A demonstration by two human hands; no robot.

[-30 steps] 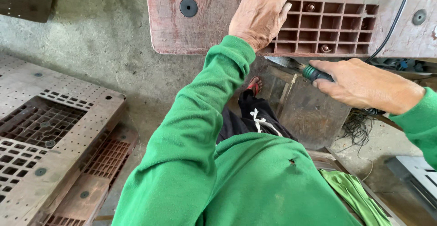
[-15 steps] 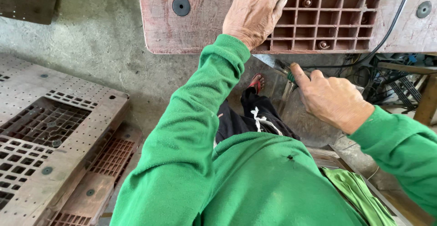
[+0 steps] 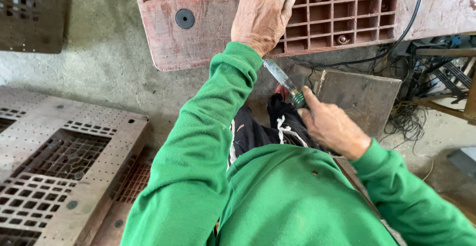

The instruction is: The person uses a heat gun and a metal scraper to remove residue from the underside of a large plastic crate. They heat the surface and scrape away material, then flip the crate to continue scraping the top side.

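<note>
A worn reddish plastic pallet (image 3: 208,38) with a grid of square cells lies across the top of the view. My left hand (image 3: 262,13), a ring on one finger, rests flat on its grid with fingers spread. My right hand (image 3: 331,124) grips a knife (image 3: 283,80) by its green handle. The dull blade points up and left, with its tip close to the pallet's lower edge, just under my left wrist. Both arms wear green sleeves.
A grey-brown perforated pallet (image 3: 54,162) lies at lower left on the concrete floor. A dark metal box (image 3: 364,95) sits beside my right hand. Black cables (image 3: 406,28) and tangled wire (image 3: 409,119) lie at right. Another dark grid panel (image 3: 29,13) is at top left.
My right hand has drawn in leftward and down from the far right, bringing the knife blade toward the pallet's lower edge. My left hand has stayed on the grid.
</note>
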